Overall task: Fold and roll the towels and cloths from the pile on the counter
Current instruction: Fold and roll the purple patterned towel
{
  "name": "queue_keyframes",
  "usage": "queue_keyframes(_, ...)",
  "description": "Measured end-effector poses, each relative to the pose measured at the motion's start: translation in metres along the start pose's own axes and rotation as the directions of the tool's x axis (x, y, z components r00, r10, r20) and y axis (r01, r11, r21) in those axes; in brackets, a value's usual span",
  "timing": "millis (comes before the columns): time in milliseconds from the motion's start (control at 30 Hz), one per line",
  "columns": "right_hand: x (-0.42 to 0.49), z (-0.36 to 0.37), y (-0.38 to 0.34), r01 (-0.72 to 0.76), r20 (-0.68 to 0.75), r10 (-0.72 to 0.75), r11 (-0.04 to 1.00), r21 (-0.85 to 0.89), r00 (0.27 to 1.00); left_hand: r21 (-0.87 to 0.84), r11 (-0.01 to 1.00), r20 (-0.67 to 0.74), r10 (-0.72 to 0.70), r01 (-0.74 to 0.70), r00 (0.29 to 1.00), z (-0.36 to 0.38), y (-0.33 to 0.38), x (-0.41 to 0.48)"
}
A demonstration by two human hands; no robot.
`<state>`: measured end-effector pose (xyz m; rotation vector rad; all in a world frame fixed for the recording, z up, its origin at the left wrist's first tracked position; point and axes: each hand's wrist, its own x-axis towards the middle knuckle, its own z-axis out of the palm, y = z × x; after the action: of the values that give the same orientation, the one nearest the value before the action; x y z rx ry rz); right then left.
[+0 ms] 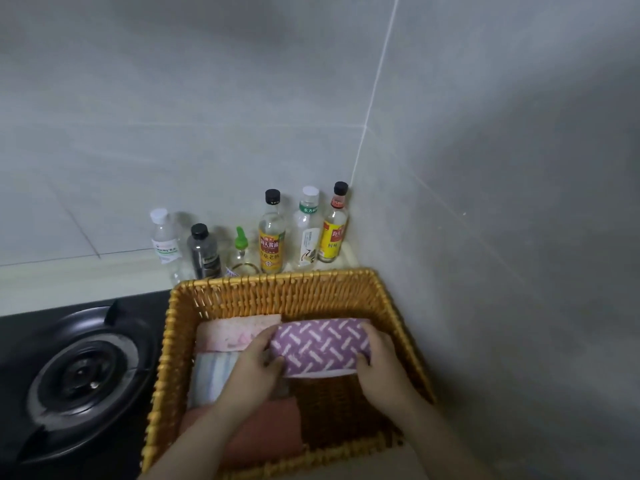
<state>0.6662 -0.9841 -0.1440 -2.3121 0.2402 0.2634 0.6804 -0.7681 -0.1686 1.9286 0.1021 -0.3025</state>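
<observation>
Down by the corner of the counter, against the grey tiled wall, sits a square basket woven from yellow cane (277, 277). A person leans over it with both hands inside. The left hand (256, 368) and the right hand (381, 372) each curl round one end of a purple towel with white dashes, rolled into a fat tube (320, 344). The thumbs sit on the near side and the fingers go over the top. The roll lies at the back right of the basket, and I cannot tell if it rests on the bottom or hangs just above it. Three other cloths are already in: a pale pink folded cloth (232, 332) at the back left, just beside the purple roll, a light striped cloth (214, 375) in front of that, and an orange cloth (270, 434) at the near left. So I think a good part of the job is done, and this towel is being put away. The near right of the basket shows bare brown weave, so there is room for more. The pile is not in sight, so I cannot say how many are left. A black stove burner (83, 375) is off to the left, and a row of bottles (272, 237) stands behind the basket.
</observation>
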Motion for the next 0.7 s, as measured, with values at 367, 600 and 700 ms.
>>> queue_keyframes(367, 0.073, 0.001, 0.022, -0.022, 0.120, 0.029, 0.998, -0.064, 0.992, 0.260, 0.965, -0.040, -0.034, 0.044, 0.999, 0.033, -0.004, 0.071)
queue_keyframes(600, 0.084, 0.018, 0.018, -0.056, 0.091, 0.055, 0.998, 0.014, 0.994, 0.427, 0.897, -0.140, -0.057, 0.112, 0.988, 0.049, -0.017, 0.078)
queue_keyframes(700, 0.089, 0.026, 0.020, -0.085, 0.070, 0.085, 0.996, -0.006, 0.994, 0.565, 0.820, -0.142, -0.011, 0.090, 0.990, 0.052, -0.023, 0.078)
